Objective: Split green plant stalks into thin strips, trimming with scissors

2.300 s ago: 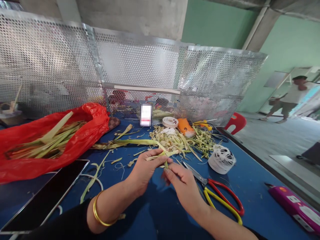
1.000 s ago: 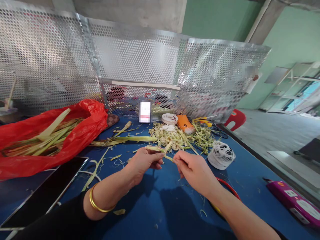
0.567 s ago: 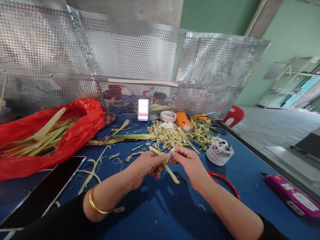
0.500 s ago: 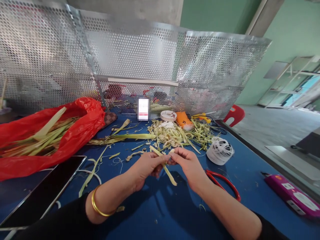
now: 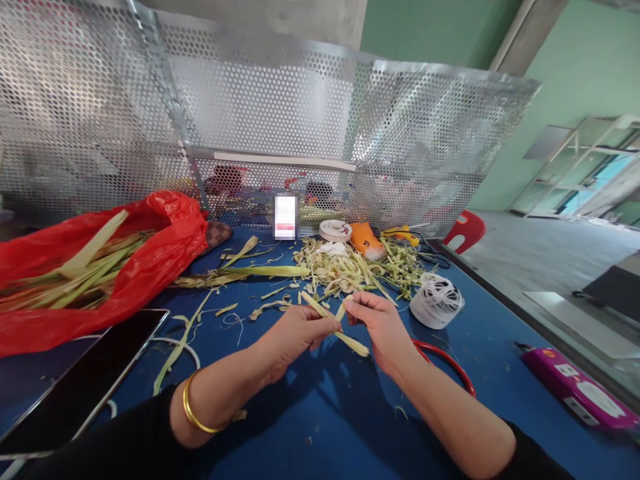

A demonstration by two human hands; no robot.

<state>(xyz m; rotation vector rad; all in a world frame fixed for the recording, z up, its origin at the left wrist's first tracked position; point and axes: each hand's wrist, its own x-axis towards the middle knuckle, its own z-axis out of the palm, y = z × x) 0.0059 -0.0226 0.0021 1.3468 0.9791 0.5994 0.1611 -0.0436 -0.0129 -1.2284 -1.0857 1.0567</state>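
My left hand [image 5: 299,333] pinches a pale green leaf strip [image 5: 356,345] between thumb and fingers. The strip slants across, its narrow upper end beyond my left fingers and its lower end reaching towards my right palm. A short pale piece [image 5: 341,311] crosses it, running up to the fingertips of my right hand [image 5: 379,323], which are closed on it. Whether this piece is a fold of the same strip or a second one, I cannot tell. Both hands are above the blue table [image 5: 280,433]. Just beyond them lies a heap of green and yellowish leaf scraps [image 5: 340,272].
Left is a red plastic bag [image 5: 175,233] of long leaves, with a dark tablet [image 5: 85,380] before it. White twine [image 5: 437,303], red-handled scissors or pliers [image 5: 453,363], partly hidden, and a purple case [image 5: 575,387] lie right. A perforated metal screen [image 5: 260,93] stands behind.
My right fingertips have drawn slightly away from my left hand, so more of the crossing piece shows. The long strip's lower end has swung to the right and up.
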